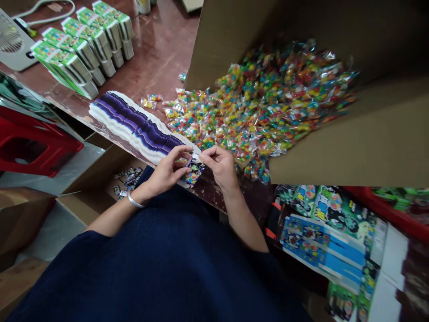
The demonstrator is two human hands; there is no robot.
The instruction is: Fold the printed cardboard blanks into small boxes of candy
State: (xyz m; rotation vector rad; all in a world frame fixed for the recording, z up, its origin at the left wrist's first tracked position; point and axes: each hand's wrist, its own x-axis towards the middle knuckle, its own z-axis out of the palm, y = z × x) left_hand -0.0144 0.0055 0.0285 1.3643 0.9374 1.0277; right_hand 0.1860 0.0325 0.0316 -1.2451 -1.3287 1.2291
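Both my hands meet at the table's near edge over a small dark printed packet (193, 172) with coloured candy showing in it. My left hand (166, 172) pinches the packet's left side, a silver bangle on the wrist. My right hand (219, 164) has its fingertips closed on the packet's top right corner. Just behind them lies a fanned row of flat purple-and-white packets (134, 123). A heap of clear candy sachets (264, 103) spills from a big cardboard box (385, 134) lying on its side.
Stacks of green-and-white boxes (83, 44) stand at the back left beside a white fan (13, 42). A red stool (33, 147) and an open carton holding filled packets (127, 179) sit low on the left. Printed flat cartons (328, 232) lie at the lower right.
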